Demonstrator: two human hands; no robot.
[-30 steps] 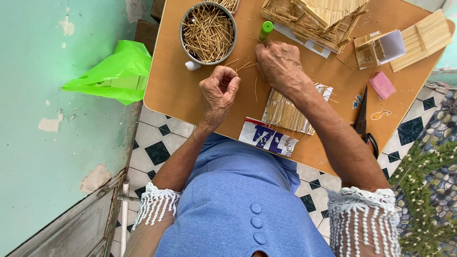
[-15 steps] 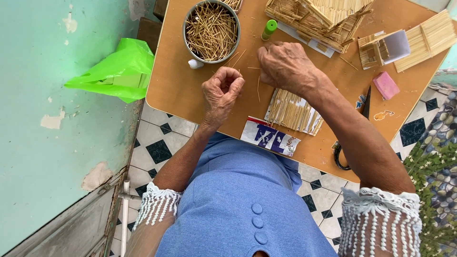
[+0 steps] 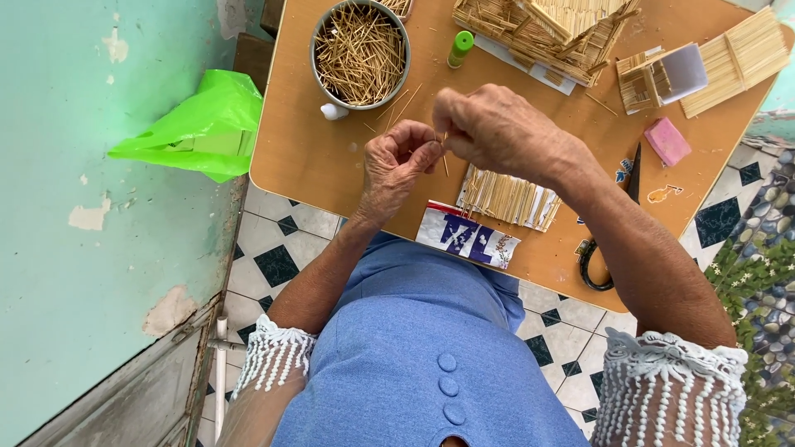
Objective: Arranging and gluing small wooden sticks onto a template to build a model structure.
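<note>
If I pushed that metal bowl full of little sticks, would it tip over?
Probably not: the metal bowl looks wide and low, so it would likely slide on the smooth table. The thin sticks seem light and heaped loosely, so a few might spill.

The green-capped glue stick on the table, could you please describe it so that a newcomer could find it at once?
Start at the round metal bowl full of thin sticks at the far side of the tan table. Just right of it lies the glue stick, beside the stick-built model house. Its bright green cap is the only green on the tabletop.

Home craft corner: stick-strewn table (image 3: 331,157), tiled floor (image 3: 273,257)
</note>
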